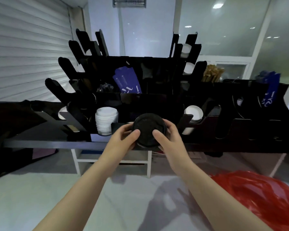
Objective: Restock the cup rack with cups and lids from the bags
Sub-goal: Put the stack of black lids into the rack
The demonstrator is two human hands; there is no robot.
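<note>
Both hands gripped the black lids [148, 129] at the near middle slot of the rack [207, 127]: the left hand [123, 139] and the right hand [168, 139] each curled round a side, thumbs on top. White lids [105, 120] sat just left, white cups [193, 114] right, and a red bag [257, 197] lay near right.
</note>
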